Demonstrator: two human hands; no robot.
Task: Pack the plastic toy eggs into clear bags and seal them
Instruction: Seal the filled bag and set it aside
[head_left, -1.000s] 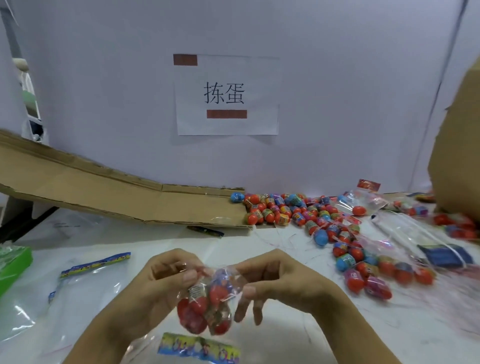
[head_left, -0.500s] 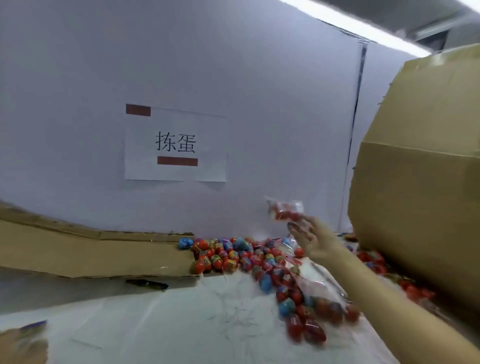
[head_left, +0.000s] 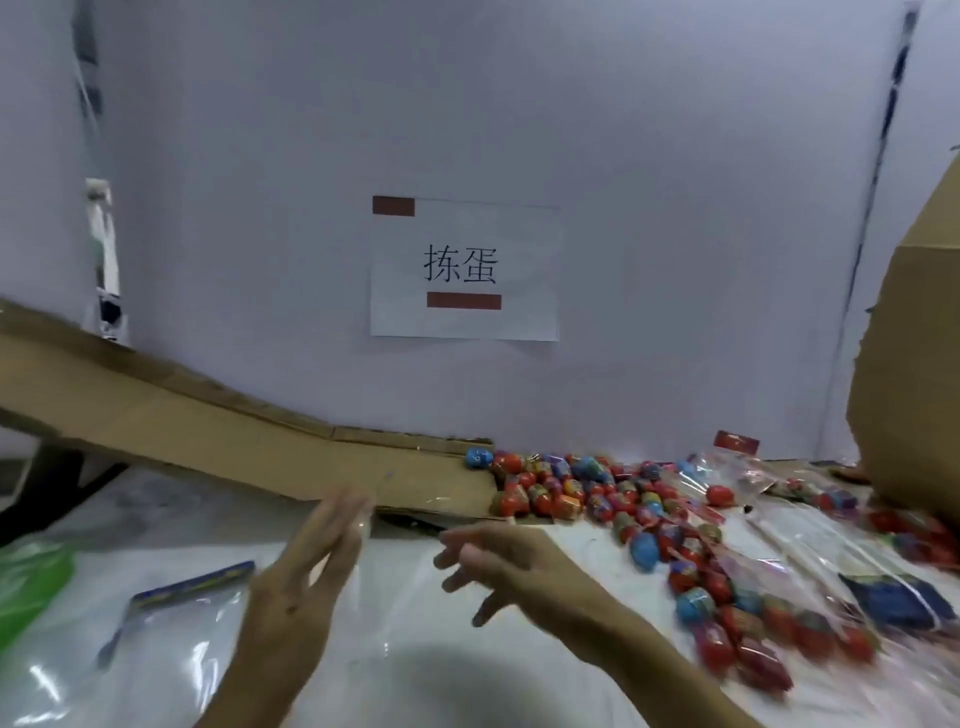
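Eggs: a loose heap of red and blue plastic toy eggs (head_left: 597, 493) lies on the far right of the table (head_left: 415, 675), trailing toward the near right.
Packed bags: filled clear bags (head_left: 779, 639) lie among and beside the heap on the right; how many is hard to tell through the blur.
Empty bags: a clear bag with a blue printed top strip (head_left: 192, 584) lies flat at the near left; a thin clear film seems to hang by the left fingers, too faint to be sure.
Left hand (head_left: 306, 582): raised over the middle of the table, fingers straight and together, gripping nothing that shows plainly.
Right hand (head_left: 498, 561): beside it, fingers spread and loosely bent, empty.
Cardboard: a flat sheet (head_left: 208, 441) slopes along the far left; a large box (head_left: 914, 389) stands at the far right.
Sign: a paper sheet (head_left: 464, 270) on the wall behind.
Step in hand: judging by two empty hands, this is the gap between bags.
Next move: likely take an empty bag from the near left, open its mouth, then reach right for loose eggs; the thin film needs both hands to part.
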